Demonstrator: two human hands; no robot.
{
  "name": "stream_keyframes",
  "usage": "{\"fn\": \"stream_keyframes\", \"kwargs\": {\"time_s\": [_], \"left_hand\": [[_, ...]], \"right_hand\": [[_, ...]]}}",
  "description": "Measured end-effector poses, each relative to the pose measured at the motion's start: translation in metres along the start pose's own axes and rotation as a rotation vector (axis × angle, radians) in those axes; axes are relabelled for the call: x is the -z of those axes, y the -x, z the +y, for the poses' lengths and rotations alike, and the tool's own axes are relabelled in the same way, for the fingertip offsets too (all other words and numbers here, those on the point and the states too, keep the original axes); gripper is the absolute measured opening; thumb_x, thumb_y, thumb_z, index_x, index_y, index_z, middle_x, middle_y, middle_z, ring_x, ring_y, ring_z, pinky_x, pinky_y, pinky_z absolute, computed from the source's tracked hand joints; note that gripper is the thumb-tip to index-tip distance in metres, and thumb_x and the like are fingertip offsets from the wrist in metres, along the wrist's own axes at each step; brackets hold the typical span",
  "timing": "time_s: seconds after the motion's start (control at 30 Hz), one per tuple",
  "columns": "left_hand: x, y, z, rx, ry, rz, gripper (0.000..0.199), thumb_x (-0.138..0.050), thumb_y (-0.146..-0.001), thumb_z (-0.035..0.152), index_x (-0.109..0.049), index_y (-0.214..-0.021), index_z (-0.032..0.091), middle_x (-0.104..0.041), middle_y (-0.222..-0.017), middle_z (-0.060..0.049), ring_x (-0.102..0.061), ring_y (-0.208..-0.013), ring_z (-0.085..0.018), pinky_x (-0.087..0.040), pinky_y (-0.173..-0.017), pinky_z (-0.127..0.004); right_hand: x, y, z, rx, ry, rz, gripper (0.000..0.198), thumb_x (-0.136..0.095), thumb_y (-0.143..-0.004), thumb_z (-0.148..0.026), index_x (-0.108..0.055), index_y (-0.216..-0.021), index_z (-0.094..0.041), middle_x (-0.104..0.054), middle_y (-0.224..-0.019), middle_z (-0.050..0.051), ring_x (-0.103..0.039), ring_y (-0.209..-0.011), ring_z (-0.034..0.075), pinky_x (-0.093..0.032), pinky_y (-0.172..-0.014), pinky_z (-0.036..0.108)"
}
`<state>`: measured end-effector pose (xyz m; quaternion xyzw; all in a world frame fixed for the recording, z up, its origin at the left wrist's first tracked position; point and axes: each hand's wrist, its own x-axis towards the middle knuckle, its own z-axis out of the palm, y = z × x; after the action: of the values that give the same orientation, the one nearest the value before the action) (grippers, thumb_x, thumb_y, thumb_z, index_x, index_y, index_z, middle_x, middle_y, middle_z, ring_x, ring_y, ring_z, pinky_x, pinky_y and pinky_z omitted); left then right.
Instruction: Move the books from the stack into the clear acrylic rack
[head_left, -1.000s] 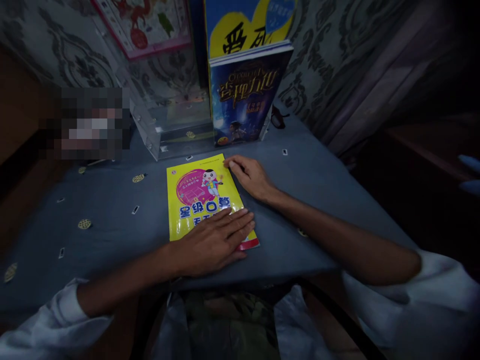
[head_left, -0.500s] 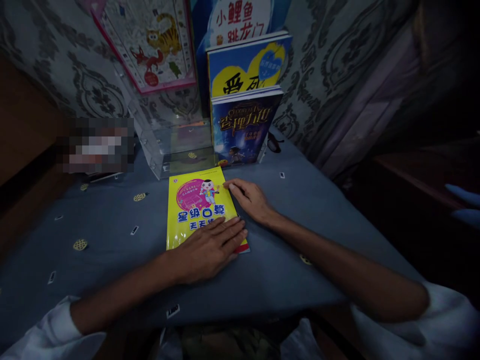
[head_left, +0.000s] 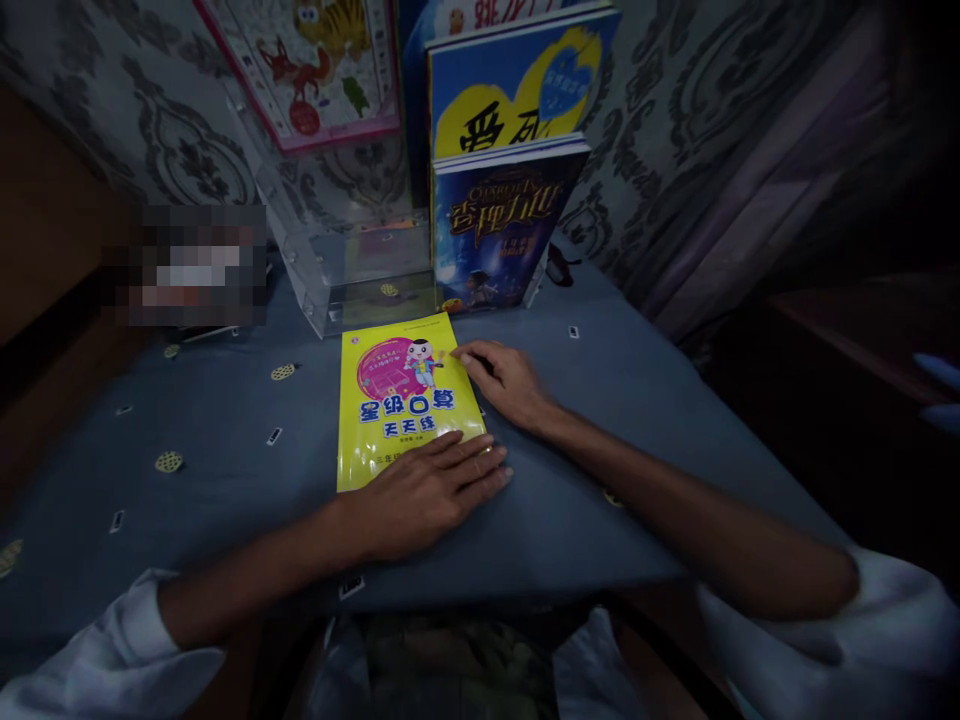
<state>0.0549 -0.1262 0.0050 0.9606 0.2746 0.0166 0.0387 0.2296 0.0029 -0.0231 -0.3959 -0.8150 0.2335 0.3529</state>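
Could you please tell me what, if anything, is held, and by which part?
The left hand lies flat on the lower part of the yellow mental-arithmetic workbook, not gripping it. The right hand is at its upper right edge; grip unclear.

Left hand (head_left: pixel 421 498) flat over the near end of the yellow book (head_left: pixel 397 400), right hand (head_left: pixel 504 385) at its right edge, and far side, blue books (head_left: pixel 502 230) upright by the clear rack (head_left: pixel 321 295)!

The person wears loose, pale, creased sleeves (head_left: pixel 112 645) and a dark, mottled greenish garment (head_left: pixel 454 670).
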Motion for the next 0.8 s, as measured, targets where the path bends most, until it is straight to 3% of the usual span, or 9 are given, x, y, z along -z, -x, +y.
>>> {"fn": "stream_keyframes", "kwargs": {"time_s": [0.13,0.27,0.47,0.63,0.8], "left_hand": [[0.005,0.000,-0.001,0.000,0.042,-0.018,0.045,-0.039,-0.105,0.016,-0.044,-0.150,0.015,-0.043,-0.158,-0.009,-0.033,-0.151,-0.021,-0.029,-0.125,-0.040],[0.012,0.004,-0.014,0.013,0.136,0.005,0.042,-0.040,-0.107,0.028,-0.048,-0.147,0.017,-0.046,-0.157,-0.007,-0.037,-0.149,-0.016,-0.030,-0.125,-0.034],[0.016,0.027,-0.080,0.261,0.138,0.051,0.045,-0.030,-0.109,0.033,-0.047,-0.148,0.018,-0.046,-0.157,-0.008,-0.041,-0.146,-0.016,-0.034,-0.122,-0.036],[0.012,0.056,-0.143,0.511,0.094,0.133,0.054,-0.026,-0.108,0.041,-0.046,-0.147,0.009,-0.044,-0.156,-0.016,-0.039,-0.148,-0.023,-0.032,-0.123,-0.043],[0.005,0.072,-0.162,0.584,0.116,0.202,0.061,-0.022,-0.107,0.047,-0.046,-0.147,0.007,-0.044,-0.157,-0.017,-0.038,-0.148,-0.024,-0.032,-0.123,-0.043]], "right_hand": [[0.001,0.002,-0.001,0.018,0.011,-0.006,0.028,-0.048,-0.094,-0.027,-0.073,-0.104,-0.019,-0.075,-0.093,0.008,-0.067,-0.086,0.024,-0.052,-0.081,0.038],[0.000,0.004,0.001,0.090,0.034,-0.030,0.031,-0.046,-0.095,-0.028,-0.072,-0.108,-0.020,-0.075,-0.107,0.011,-0.067,-0.100,0.027,-0.053,-0.091,0.044],[-0.007,-0.004,0.014,0.149,0.127,-0.122,0.037,-0.045,-0.097,-0.030,-0.069,-0.122,-0.020,-0.066,-0.133,0.015,-0.060,-0.124,0.033,-0.047,-0.104,0.057],[-0.013,-0.022,0.024,0.165,0.245,-0.143,0.042,-0.045,-0.098,-0.036,-0.065,-0.130,-0.019,-0.063,-0.140,0.016,-0.057,-0.131,0.034,-0.045,-0.107,0.058],[-0.020,-0.028,0.015,0.203,0.343,-0.165,0.042,-0.041,-0.099,-0.033,-0.064,-0.131,-0.018,-0.061,-0.142,0.017,-0.052,-0.137,0.034,-0.041,-0.110,0.059]]}}
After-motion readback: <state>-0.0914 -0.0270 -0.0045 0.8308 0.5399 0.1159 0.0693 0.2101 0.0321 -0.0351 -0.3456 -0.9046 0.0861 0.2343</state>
